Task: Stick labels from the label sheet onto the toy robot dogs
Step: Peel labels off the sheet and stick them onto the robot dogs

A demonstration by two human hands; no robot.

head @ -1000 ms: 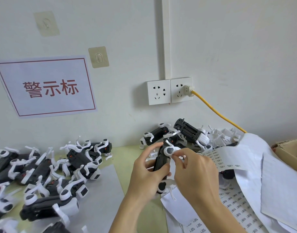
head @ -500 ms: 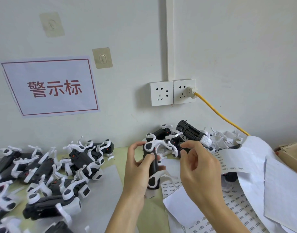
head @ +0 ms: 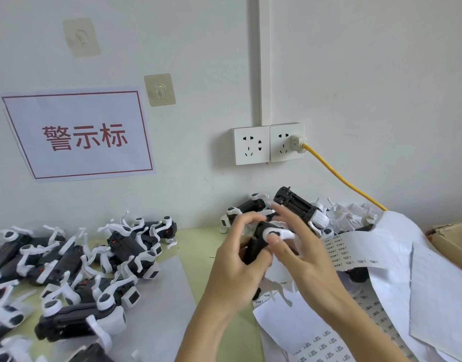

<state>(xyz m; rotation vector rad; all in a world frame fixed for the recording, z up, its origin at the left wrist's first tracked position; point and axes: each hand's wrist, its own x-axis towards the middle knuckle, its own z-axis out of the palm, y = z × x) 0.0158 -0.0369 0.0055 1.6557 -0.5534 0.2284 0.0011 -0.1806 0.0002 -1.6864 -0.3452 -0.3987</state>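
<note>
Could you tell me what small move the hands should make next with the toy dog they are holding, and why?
Probably press the right hand's thumb along the toy dog to seat the label: the left hand grips the dog's black body, and the right thumb already rests on it near a white leg.

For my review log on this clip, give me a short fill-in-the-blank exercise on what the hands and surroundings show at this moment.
1. The left hand grips a toy robot dog whose body is ____ in colour.
2. The cable plugged into the wall socket is ____.
3. The pile of toy dogs lies to the person's ____.
4. The label sheet lies on the ____ hand's side.

Missing words: black; yellow; left; right
</note>
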